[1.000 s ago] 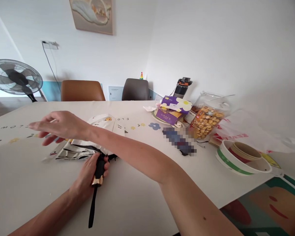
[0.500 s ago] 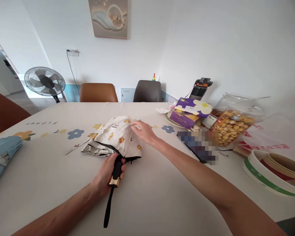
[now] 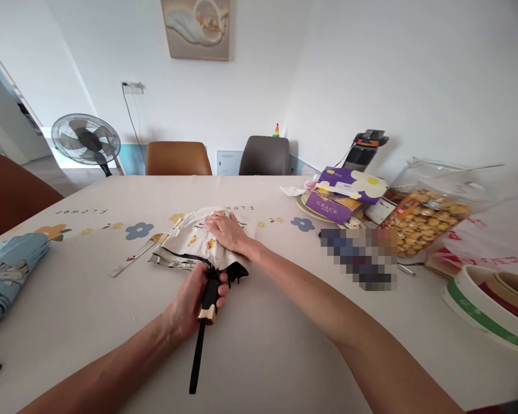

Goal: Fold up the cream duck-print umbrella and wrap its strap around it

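Observation:
A white folding umbrella [image 3: 196, 244] with small yellow cartoon prints lies on the table, its canopy loosely gathered and its folds uneven. Wrapped round its black and gold handle [image 3: 209, 296] is my left hand [image 3: 194, 293], close under the canopy. A black wrist strap [image 3: 197, 356] hangs from the handle's end toward me. My right hand [image 3: 227, 231] lies with fingers stretched out on top of the canopy, pressing the cloth. The umbrella's pale closing strap [image 3: 132, 259] sticks out to the left across the tablecloth.
A blue folded umbrella [image 3: 15, 270] lies at the left edge of the table [image 3: 276, 345]. On the right are a purple tissue box [image 3: 349, 184], a black bottle [image 3: 365, 150], a jar of snacks [image 3: 435, 213], a blurred-out flat object [image 3: 358, 259] and tape rolls [image 3: 492, 307].
My right hand has moved left and flattened onto the canopy, which now lies lower under it. My left hand still grips the handle. The view has shifted slightly.

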A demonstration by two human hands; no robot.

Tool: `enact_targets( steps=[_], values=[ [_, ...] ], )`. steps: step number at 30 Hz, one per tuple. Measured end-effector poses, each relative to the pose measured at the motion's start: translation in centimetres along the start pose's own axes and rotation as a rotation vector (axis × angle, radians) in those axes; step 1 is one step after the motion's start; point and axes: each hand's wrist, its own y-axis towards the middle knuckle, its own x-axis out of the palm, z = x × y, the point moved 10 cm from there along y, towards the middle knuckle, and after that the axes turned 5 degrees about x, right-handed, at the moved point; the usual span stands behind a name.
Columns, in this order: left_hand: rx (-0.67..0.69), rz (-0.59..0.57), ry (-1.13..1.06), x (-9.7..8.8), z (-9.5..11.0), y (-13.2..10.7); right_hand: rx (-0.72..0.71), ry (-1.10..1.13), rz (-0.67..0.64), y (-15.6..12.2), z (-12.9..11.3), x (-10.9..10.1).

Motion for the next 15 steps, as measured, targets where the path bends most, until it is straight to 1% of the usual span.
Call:
enact_targets(
  steps=[5,7,9,12,13,15],
  values=[
    [0.036,-0.085,-0.042,0.5,0.4,0.0,0.033,0.003,-0.073,-0.3,0.1,0.3],
    [0.037,-0.076,-0.047,0.7,0.5,-0.2,0.032,-0.030,-0.099,-0.4,0.1,0.4],
    [0.029,0.006,-0.016,0.3,0.5,-0.4,0.020,-0.073,-0.128,-0.4,-0.1,0.8],
    [0.049,0.178,0.033,-0.4,0.8,-0.9,0.001,-0.105,-0.167,-0.2,-0.6,1.4],
    [0.057,0.214,0.036,-0.5,0.9,-1.1,-0.001,-0.107,-0.174,-0.1,-0.7,1.6],
    [0.057,0.241,0.032,-0.4,1.0,-1.3,-0.003,-0.109,-0.174,0.0,-0.9,1.7]
  ],
)
